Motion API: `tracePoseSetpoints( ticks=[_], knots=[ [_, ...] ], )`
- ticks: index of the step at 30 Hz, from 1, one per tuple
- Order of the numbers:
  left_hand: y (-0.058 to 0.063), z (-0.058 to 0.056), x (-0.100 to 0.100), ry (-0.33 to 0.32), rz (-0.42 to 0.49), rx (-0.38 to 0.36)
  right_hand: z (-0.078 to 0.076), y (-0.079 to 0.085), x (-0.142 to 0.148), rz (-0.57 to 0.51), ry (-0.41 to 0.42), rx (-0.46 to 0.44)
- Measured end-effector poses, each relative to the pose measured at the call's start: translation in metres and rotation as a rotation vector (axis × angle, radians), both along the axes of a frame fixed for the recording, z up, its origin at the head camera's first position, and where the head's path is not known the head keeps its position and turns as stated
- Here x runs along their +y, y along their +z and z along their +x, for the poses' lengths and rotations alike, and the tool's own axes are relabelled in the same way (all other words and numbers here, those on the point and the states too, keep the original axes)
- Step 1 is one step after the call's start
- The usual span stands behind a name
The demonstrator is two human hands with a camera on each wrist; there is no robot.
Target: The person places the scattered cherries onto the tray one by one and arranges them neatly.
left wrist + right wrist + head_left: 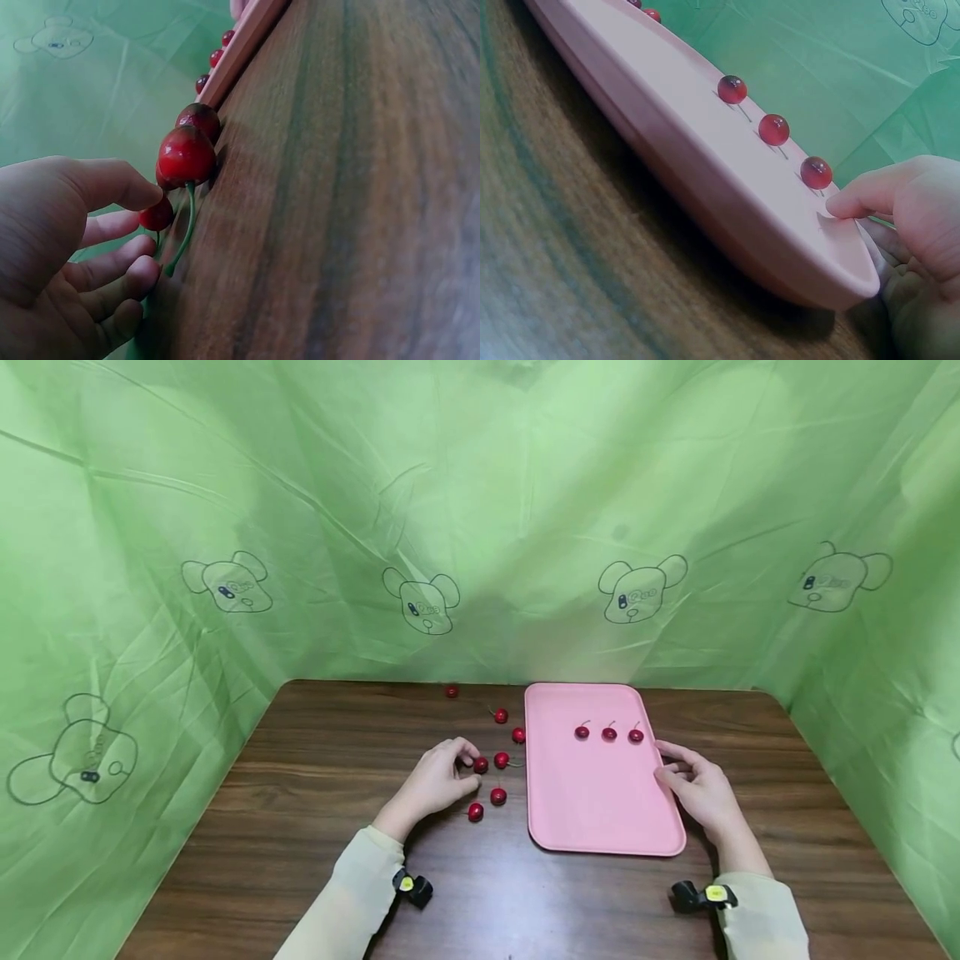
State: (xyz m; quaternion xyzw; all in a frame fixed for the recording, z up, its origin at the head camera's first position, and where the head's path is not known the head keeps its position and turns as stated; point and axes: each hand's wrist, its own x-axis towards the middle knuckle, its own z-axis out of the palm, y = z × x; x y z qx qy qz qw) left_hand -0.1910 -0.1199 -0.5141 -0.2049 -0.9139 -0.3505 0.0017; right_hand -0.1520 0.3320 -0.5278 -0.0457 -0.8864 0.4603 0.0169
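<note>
My left hand (437, 778) reaches in from the left, with thumb and forefinger tips on either side of a red cherry (156, 214); its green stem points down in the left wrist view. Close by on the table lie several other cherries (498, 796), one of them a large cherry (187, 156) with a curved stem. My right hand (701, 789) grips the right rim of a pink tray (592, 810), thumb over the edge and fingers at the outer side. Three stemmed cherries (774, 130) sit in a row inside the tray, near that hand.
The dark wood table (315, 810) ends at a green cloth (517, 527) that hangs behind and along both sides. At the table's back edge lies a lone cherry (452, 692). One more cherry (518, 735) is right by the tray's left rim.
</note>
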Motion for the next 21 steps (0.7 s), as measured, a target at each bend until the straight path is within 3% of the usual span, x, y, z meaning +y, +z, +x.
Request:
tracePoseSetpoints(
  ticks=[21],
  knots=[
    [-0.0034,-0.0014,0.0038,-0.026,0.019,0.026,-0.0012,-0.0013,0.0022,-0.001,0.008,0.012]
  ],
)
